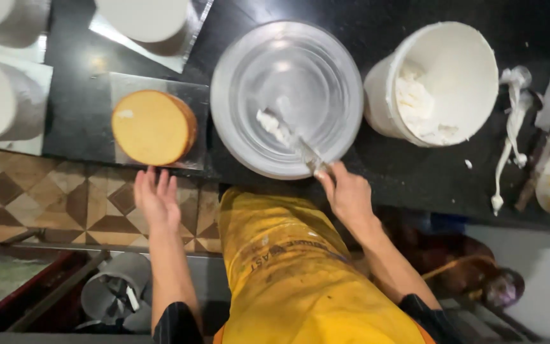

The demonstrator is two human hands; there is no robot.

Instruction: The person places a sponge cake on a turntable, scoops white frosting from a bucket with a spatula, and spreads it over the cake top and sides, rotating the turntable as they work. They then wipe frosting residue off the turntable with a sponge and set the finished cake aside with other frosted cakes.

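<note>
Left hand: the left hand lies flat and released, fingers spread, holding nothing; its fingertips reach the near edge of the clear board.
Sponge cake: the round golden sponge cake sits on that board, just beyond the fingertips.
Right hand: the right hand is clenched around the handle of a spatula.
Spatula: its blade, loaded with white cream, reaches away from the hand into the metal bowl.
Bucket: a white bucket (cream inside) stands beyond the right hand, to its right.
Apron: a yellow apron hangs between the two forearms.
</note>
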